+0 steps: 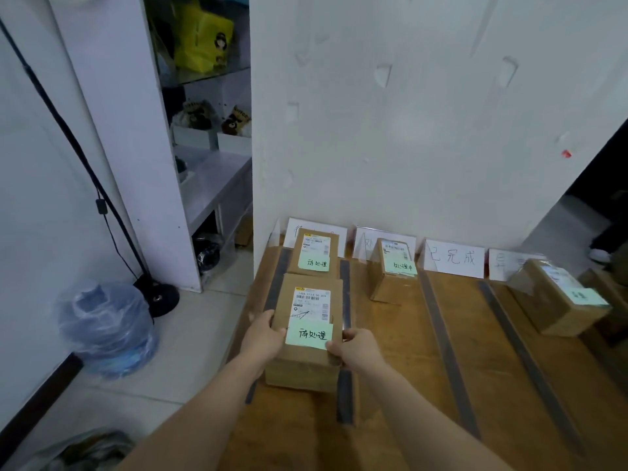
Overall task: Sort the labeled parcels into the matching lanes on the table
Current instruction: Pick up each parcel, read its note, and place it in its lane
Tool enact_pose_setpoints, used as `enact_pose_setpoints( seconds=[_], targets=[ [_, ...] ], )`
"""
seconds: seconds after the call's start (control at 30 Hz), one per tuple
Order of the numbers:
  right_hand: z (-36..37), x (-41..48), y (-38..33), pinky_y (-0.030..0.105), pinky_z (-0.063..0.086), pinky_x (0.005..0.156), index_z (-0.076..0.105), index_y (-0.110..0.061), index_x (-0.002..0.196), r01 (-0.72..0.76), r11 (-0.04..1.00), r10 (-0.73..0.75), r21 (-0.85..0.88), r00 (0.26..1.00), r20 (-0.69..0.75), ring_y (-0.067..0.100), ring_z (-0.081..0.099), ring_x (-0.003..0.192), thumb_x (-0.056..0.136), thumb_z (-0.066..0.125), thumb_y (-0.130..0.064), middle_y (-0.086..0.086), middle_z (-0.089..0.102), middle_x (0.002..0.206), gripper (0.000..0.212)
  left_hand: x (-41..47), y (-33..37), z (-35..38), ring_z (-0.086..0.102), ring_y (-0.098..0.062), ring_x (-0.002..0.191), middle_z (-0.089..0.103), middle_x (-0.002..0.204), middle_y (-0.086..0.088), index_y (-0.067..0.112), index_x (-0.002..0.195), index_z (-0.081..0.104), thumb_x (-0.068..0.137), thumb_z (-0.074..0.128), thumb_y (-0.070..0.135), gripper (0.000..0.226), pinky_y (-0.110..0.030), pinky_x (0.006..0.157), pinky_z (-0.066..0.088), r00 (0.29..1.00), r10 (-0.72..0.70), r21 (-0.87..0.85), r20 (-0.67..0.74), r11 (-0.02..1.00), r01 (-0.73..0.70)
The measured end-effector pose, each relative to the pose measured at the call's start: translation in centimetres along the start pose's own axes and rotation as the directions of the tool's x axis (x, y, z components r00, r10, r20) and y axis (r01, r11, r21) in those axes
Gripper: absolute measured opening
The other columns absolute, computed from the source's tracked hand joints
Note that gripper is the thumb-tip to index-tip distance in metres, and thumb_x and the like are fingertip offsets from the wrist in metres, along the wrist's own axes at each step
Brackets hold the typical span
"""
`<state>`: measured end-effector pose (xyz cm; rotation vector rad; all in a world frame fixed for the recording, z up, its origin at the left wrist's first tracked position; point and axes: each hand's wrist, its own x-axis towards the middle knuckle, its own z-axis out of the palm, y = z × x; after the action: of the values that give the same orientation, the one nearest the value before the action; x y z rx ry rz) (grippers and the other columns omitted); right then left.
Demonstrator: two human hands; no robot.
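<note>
Parcel (307, 334), brown cardboard w/ white shipping label & green handwritten note, clasped betw. both hands' closed grip, seemingly on table.

The counter (407, 351) is made of brown wood with a slight shine. The boxes (307, 334) are made of dull brown cardboard. Paper labels (311, 335) are stuck on them. Dark matt tape strips (445, 345) are laid along the wood.

A small stockroom: taped sorting table (424, 334), labelled parcels (307, 331), cluttered shelves (207, 76).
</note>
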<state>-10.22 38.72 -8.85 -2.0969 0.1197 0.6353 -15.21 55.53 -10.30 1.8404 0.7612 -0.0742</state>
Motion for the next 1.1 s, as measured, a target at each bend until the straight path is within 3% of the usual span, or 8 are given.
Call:
enact_pose_setpoints(
  seconds=[0.1,0.2,0.33,0.47,0.6,0.8,0.97,1.1],
  targets=[
    [0.3,0.5,0.4,0.022,0.056,0.065,0.061,-0.013,0.122,-0.004,0.999,0.004,-0.035,1.000,-0.009,0.014,0.066,0.094,0.091,0.069,-0.017,0.003,0.069,0.119,0.032,0.4,-0.4,0.2,0.052,-0.024,0.123,0.052,0.140,-0.004,0.017,0.144,0.041,0.098,0.052,0.015,0.047,-0.042,0.099,0.048,1.000,-0.002,0.007,0.007,1.000,0.002],
    [0.6,0.9,0.8,0.016,0.049,0.056,0.062,-0.014,0.123,0.003,0.997,-0.005,-0.080,1.000,-0.019,0.006,0.061,0.082,0.091,0.069,-0.018,0.001,0.069,0.120,0.033,0.6,-0.7,0.3,0.047,-0.025,0.130,0.039,0.152,-0.002,0.017,0.147,0.037,0.098,0.053,0.015,0.051,-0.039,0.101,0.047,1.000,0.002,0.024,0.018,1.000,-0.002],
    [0.9,1.3,1.2,0.022,0.058,0.070,0.063,-0.016,0.122,0.014,0.994,-0.017,-0.105,0.999,-0.030,0.010,0.063,0.092,0.091,0.069,-0.019,0.000,0.069,0.121,0.033,0.9,-0.9,0.5,0.052,-0.023,0.123,0.051,0.142,-0.002,0.020,0.146,0.038,0.098,0.053,0.017,0.050,-0.039,0.095,0.051,1.000,0.005,0.035,0.017,0.999,-0.006],
    [1.2,1.7,1.4,0.032,0.060,0.083,0.062,-0.017,0.124,0.021,0.993,-0.027,-0.115,0.998,-0.054,0.016,0.065,0.104,0.090,0.071,-0.020,-0.001,0.069,0.120,0.036,1.2,-1.0,0.6,0.051,-0.024,0.126,0.052,0.142,-0.003,0.021,0.149,0.033,0.099,0.053,0.018,0.054,-0.035,0.091,0.051,1.000,-0.006,0.061,0.006,0.998,0.005],
    [1.2,1.8,1.2,0.027,0.058,0.083,0.060,-0.017,0.126,0.062,0.983,-0.075,-0.172,0.995,-0.070,0.017,0.064,0.110,0.092,0.068,-0.021,0.000,0.067,0.123,0.036,1.4,-0.7,0.9,0.049,-0.025,0.127,0.049,0.144,-0.004,0.019,0.150,0.030,0.100,0.051,0.019,0.054,-0.027,0.081,0.046,1.000,0.020,0.107,-0.008,0.994,-0.019],
    [1.2,1.1,0.9,0.023,0.056,0.079,0.054,-0.019,0.127,0.137,0.942,-0.172,-0.306,0.981,-0.089,0.018,0.063,0.112,0.095,0.064,-0.023,0.000,0.064,0.128,0.034,1.0,0.1,0.7,0.039,-0.026,0.137,0.031,0.156,-0.006,0.012,0.152,0.024,0.101,0.047,0.020,0.056,-0.033,0.101,0.041,0.994,0.106,0.289,0.006,0.952,-0.104],
    [0.0,-0.6,-0.5,0.018,0.049,0.074,0.052,-0.019,0.131,0.251,0.883,-0.329,-0.397,0.933,-0.142,0.017,0.058,0.117,0.097,0.060,-0.023,0.001,0.061,0.128,0.035,1.0,1.4,0.1,0.055,-0.021,0.114,0.057,0.129,-0.007,0.014,0.124,0.048,0.096,0.056,0.016,0.029,-0.029,0.083,0.051,0.971,0.236,0.456,0.041,0.860,-0.228],
    [-2.7,-2.0,-1.6,0.023,0.044,0.091,0.053,-0.022,0.132,0.345,0.762,-0.499,-0.548,0.852,-0.159,0.014,0.052,0.120,0.095,0.060,-0.029,-0.004,0.057,0.128,0.038,0.0,4.3,-0.2,0.055,-0.015,0.109,0.061,0.118,0.003,0.024,0.116,0.057,0.094,0.059,0.021,0.023,-0.026,0.076,0.051,0.900,0.432,0.545,0.058,0.741,-0.391]
  ],
)
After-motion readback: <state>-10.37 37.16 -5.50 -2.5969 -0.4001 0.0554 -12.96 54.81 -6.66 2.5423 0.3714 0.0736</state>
